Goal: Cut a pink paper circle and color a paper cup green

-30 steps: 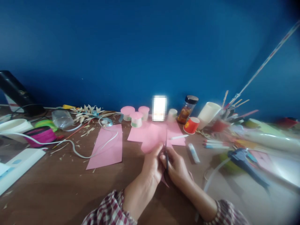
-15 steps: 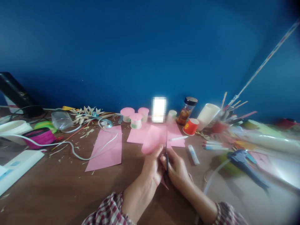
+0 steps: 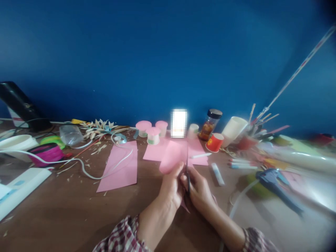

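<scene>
My left hand (image 3: 172,187) is closed on a piece of pink paper (image 3: 172,156), thumb on top, holding it up over the table. Dark-handled scissors (image 3: 188,180) are gripped in my right hand (image 3: 201,189), their blades pointing away from me along the paper's right edge. A small pink scrap (image 3: 185,206) hangs below my hands. Behind the held piece lie more pink sheets (image 3: 152,153) with a white pen (image 3: 201,155) on them. My fingers partly hide the scissor handles.
Small cups with pink round tops (image 3: 153,134) stand at the back. To the right are a glue stick (image 3: 217,174), a red paper cup (image 3: 214,142), a lidded jar (image 3: 210,124) and a glue gun (image 3: 279,187). A white cable (image 3: 86,175) crosses another pink sheet (image 3: 122,171) on the left.
The whole view has shifted very slightly. Both hands, the paper and the scissors keep almost the same pose.
</scene>
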The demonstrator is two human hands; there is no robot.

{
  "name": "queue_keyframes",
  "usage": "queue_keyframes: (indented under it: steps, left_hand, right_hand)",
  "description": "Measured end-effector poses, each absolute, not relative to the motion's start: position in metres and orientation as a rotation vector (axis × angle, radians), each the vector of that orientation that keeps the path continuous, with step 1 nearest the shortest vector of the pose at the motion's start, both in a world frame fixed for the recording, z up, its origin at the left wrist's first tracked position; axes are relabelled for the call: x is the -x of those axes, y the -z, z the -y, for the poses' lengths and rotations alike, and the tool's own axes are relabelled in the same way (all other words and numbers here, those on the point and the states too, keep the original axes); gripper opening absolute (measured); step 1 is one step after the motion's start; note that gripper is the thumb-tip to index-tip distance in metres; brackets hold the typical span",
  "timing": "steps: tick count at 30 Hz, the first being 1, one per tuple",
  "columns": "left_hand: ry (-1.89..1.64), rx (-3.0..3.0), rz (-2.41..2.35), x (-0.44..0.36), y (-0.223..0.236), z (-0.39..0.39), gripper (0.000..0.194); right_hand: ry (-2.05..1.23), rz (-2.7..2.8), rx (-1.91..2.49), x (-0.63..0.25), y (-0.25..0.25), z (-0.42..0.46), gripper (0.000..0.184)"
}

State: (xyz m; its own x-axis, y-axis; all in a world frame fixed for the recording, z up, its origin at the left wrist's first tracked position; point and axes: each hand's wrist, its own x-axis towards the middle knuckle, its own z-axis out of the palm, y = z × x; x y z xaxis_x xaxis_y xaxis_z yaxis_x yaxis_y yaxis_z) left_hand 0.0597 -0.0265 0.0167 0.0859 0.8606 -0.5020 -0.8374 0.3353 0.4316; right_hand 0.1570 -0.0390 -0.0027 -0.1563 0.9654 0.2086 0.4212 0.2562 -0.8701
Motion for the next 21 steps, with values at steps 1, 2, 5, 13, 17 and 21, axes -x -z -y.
queue_keyframes:
  steps: [1, 2, 5, 13, 17, 21]
  left_hand:
    - [-1.27, -0.033, -0.778, -0.0597, -0.0169, 0.0266, 0.009]
    - [-1.273, -0.029, -0.781, -0.0597, -0.0171, 0.0267, 0.009]
    - [-1.273, -0.017, -0.788, -0.0598, -0.0176, 0.0271, 0.009]
    - [-1.255, -0.02, -0.808, -0.059, -0.0177, 0.0277, 0.011]
    - [-1.24, -0.028, -0.802, -0.059, -0.0174, 0.0264, 0.012]
    - [-1.224, -0.035, -0.789, -0.0584, -0.0176, 0.0262, 0.012]
  right_hand:
    - [-0.848, 1.721, 1.284, -0.1571, 0.0025, 0.0389, 0.014]
    - [-0.848, 1.72, 1.284, -0.1572, 0.0024, 0.0387, 0.014]
    - [-0.849, 1.719, 1.285, -0.1577, 0.0022, 0.0384, 0.015]
    - [-0.866, 1.713, 1.269, -0.1582, 0.0009, 0.0384, 0.015]
    - [-0.872, 1.718, 1.271, -0.1594, 0.0007, 0.0377, 0.016]
    - [-0.892, 1.718, 1.27, -0.1617, 0.0031, 0.0374, 0.017]
